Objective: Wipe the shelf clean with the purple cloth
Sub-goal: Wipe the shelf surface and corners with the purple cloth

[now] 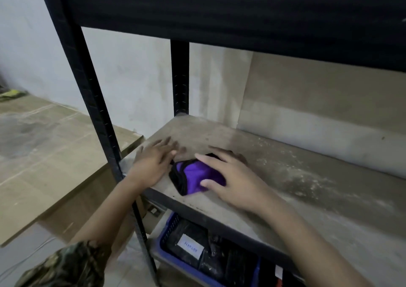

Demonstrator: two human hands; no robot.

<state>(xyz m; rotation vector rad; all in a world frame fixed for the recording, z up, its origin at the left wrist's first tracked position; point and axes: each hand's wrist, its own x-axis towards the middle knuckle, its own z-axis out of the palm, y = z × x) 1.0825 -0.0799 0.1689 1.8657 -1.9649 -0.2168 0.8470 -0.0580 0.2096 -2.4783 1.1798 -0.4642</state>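
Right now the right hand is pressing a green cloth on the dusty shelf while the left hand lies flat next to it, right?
Almost. The cloth is purple with a black edge, not green, as the head view shows. The rest holds: the right hand presses it on the dusty shelf, and the left hand lies flat beside it.

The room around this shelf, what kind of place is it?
Probably a storeroom or workshop: a dusty shelf on a black metal rack, a blue crate of labelled packages below, and large boards beside it against a bare wall.
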